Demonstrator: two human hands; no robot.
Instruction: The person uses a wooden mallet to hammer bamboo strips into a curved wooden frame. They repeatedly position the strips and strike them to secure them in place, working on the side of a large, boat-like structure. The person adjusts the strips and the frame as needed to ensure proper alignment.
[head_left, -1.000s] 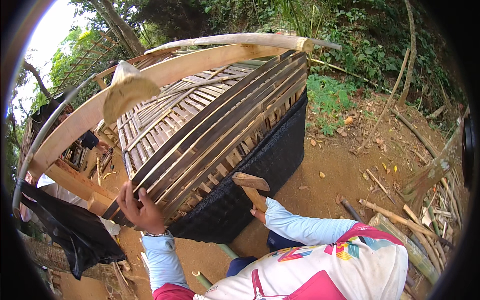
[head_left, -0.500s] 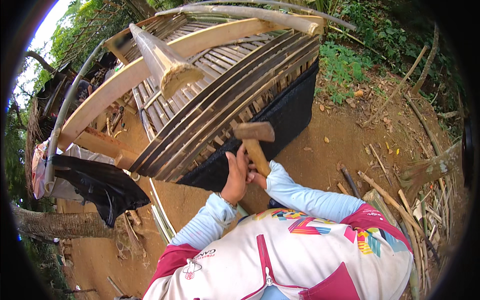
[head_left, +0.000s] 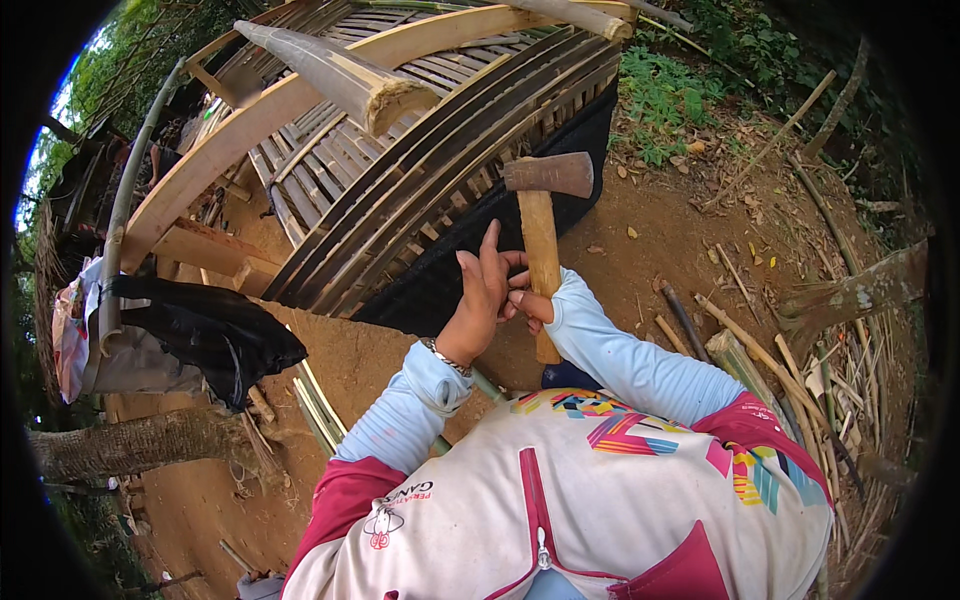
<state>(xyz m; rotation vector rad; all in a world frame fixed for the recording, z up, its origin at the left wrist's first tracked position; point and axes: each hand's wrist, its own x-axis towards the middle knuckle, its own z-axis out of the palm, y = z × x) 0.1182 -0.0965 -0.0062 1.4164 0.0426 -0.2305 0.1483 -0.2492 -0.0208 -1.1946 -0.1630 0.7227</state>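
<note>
An axe point(head_left: 540, 235) with a rusty brown head and a pale wooden handle stands nearly upright in front of me. My right hand point(head_left: 534, 306) crosses the lower handle with its fingers curled in, and the handle's end shows below it. Close on its left is my left hand point(head_left: 482, 298), thumb and index finger stretched upward and apart. Its other fingers bend toward the right fingertips, where any small thing between them is hidden. Beyond the hands lies a slatted bamboo platform point(head_left: 440, 160) with a black sheet point(head_left: 430, 290) along its near side.
A thick bamboo pole point(head_left: 320, 70) lies over the platform's curved plank point(head_left: 215, 165). Black plastic point(head_left: 215, 330) hangs at the left above a tree trunk point(head_left: 130, 445). Cut poles and sticks point(head_left: 780, 370) lie on the brown soil at the right.
The axe has swung from a leftward tilt to nearly upright, its head now higher and farther right. My left thumb and index finger have spread apart. The whole view has shifted slightly.
</note>
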